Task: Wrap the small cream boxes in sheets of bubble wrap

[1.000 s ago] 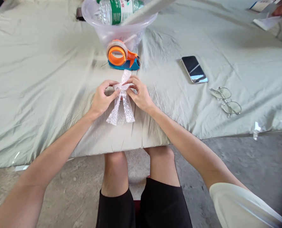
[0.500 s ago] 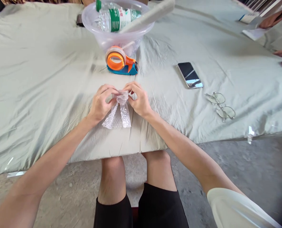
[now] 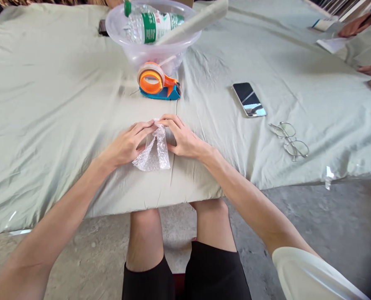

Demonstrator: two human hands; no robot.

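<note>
A crumpled piece of clear bubble wrap (image 3: 156, 156) lies on the cloth near the front edge, its lower end spread into two folded flaps. My left hand (image 3: 127, 143) holds it from the left, fingers bent over the far end and thumb at the side. From the right, my right hand (image 3: 182, 137) curls round it with fingertips on the same far end, close to the left ones. Whether anything is wrapped inside cannot be made out. Beyond my hands stands an orange and blue tape dispenser (image 3: 159, 83) with a roll of tape on it.
Behind the dispenser, a translucent plastic basin (image 3: 154, 50) holds a plastic bottle (image 3: 156, 27) and a pale roll (image 3: 194, 25). To the right lie a phone (image 3: 249, 100) and eyeglasses (image 3: 290, 139). A greyish-green cloth (image 3: 63, 96) covers the table. Another person's hand (image 3: 356, 27) shows at far right.
My hands have come lower and flatter around the bubble wrap, fingertips closer together over its far end. The gathered top is pressed down.
</note>
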